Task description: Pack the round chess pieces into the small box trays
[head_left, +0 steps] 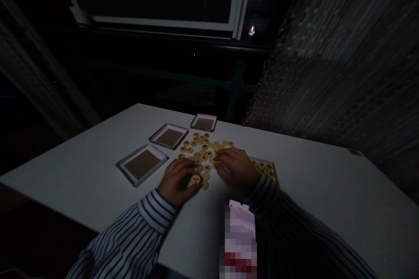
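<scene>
Left hand [178, 182]: thumb and fingers closed on a red-marked xiangqi piece [195, 179], beside the loose ones.
Right hand [237, 168]: fingertips down among them; from here I can't tell whether it grips one.
Loose xiangqi pieces [204, 147]: spread on the white table [114, 126], some showing red or black characters.
Pieces box [276, 172]: black-marked pieces [262, 165] inside, partly hidden by the right hand.
Shallow trays: grey-rimmed tray [144, 163], brown-rimmed tray [170, 137], small far tray [204, 123], brownish bottoms showing.
</scene>
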`<action>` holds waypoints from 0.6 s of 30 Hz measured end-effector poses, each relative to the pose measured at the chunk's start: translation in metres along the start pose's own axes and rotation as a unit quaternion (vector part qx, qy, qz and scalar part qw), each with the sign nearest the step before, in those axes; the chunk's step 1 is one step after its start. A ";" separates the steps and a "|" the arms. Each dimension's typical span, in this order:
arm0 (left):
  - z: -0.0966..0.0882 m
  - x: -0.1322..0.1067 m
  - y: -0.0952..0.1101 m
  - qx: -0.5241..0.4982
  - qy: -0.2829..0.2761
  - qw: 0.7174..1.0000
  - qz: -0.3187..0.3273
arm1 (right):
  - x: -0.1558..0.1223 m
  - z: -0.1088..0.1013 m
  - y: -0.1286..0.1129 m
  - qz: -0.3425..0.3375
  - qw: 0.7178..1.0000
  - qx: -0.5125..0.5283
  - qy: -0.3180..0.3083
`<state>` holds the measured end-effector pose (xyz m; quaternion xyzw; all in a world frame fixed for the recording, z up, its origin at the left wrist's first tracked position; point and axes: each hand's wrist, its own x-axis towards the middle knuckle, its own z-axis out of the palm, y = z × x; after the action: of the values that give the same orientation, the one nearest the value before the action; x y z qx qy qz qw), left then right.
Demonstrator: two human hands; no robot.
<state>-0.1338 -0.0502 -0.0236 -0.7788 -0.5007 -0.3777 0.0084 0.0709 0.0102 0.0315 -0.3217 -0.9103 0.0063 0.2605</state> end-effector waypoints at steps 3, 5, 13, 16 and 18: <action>-0.001 0.007 0.005 -0.026 -0.008 1.000 -0.001 | -0.003 -0.010 0.004 0.010 1.000 0.000 0.011; 0.000 0.012 0.009 -0.037 -0.009 0.999 -0.004 | -0.005 -0.016 0.007 0.018 1.000 0.000 0.021; 0.005 0.032 0.024 -0.073 -0.020 0.997 -0.006 | -0.014 -0.036 0.014 0.034 0.999 -0.012 0.029; 0.007 0.036 0.027 -0.076 -0.016 0.997 -0.011 | -0.017 -0.039 0.018 0.036 0.999 -0.010 0.035; 0.008 0.038 0.030 -0.076 -0.011 0.997 -0.010 | -0.018 -0.040 0.020 0.042 0.998 -0.010 0.034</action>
<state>-0.0977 -0.0328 0.0040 -0.7761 -0.4782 -0.4067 -0.0603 0.1139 0.0088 0.0541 -0.3628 -0.8863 -0.0031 0.2879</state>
